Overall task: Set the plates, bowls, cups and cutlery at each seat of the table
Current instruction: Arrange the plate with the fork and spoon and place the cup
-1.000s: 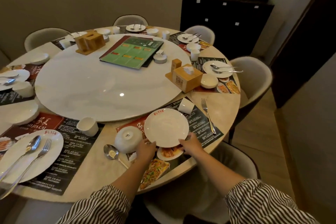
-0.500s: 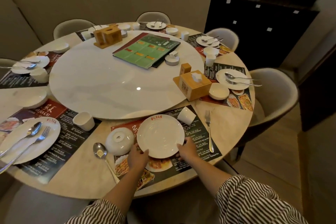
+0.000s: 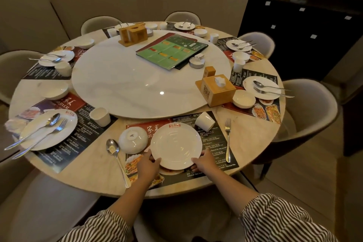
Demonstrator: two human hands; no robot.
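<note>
Where the red logo stamp on the white plate (image 3: 176,146) faces the lazy Susan (image 3: 125,82), characters too small to read; white "家美" legible on the red band of the placemat (image 3: 217,139) beneath. Left hand (image 3: 147,164) and right hand (image 3: 203,162) gripping the plate's near rim, 1 at each side. Overturned white bowl (image 3: 133,140) touching the plate's left edge, maker's mark unreadable. Spoon (image 3: 115,155) left of it, handle toward the table edge. Fork (image 3: 227,139) to the right, tines pointing at the centre. Tipped white cup (image 3: 204,122) beyond. QR code on the wooden tissue box (image 3: 218,90). Round beige table (image 3: 94,171), padded chairs, dark cabinet behind.
</note>
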